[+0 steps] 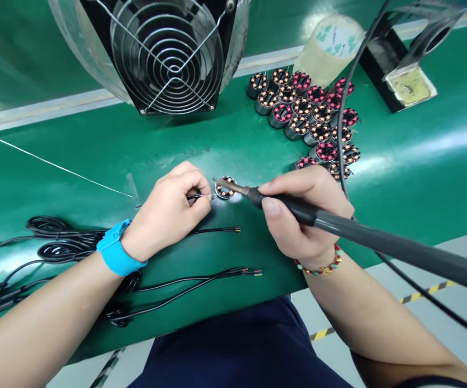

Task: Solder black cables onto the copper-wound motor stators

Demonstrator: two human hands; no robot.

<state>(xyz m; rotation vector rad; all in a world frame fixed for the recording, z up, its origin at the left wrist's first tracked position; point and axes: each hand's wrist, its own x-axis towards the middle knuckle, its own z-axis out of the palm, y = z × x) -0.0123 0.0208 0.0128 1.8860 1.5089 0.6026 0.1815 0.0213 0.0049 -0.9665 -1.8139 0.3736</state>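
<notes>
Pinching thin wire (213,196) in left hand (176,199), soldering iron (362,229) in right hand (316,191) at one apparently unfinished stator (227,195), without visible proof of completion on clustered stators (301,106) toward far edge of table (403,156).

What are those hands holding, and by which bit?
The right hand holds a black-and-grey, pen-shaped soldering iron by its black front grip. The left hand pinches thin silvery wire; which part is unclear.

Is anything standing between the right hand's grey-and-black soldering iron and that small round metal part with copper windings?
Nothing visible: the soldering iron in the right hand overlaps the metal part in view, though contact isn't clear. The left hand is close on the opposite side, not between them.
</notes>
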